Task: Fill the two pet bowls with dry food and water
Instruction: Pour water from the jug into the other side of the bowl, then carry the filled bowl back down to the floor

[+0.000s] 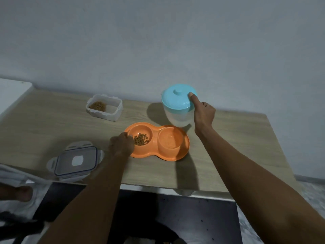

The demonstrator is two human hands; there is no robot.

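Orange double bowl lies lengthwise left-right; left hand grips it, right hand grips jug.

Desk: matt pale wood-grain. On it, double bowl: smooth orange plastic, slight sheen. Behind bowl, jug: translucent plastic, glossy blue lid. Food box: white plastic.

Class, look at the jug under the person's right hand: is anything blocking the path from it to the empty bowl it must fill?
Nothing visible blocks the path. The jug stands just behind the orange double bowl, whose empty right bowl lies open. However, the jug's blue lid is still on, under the right hand.
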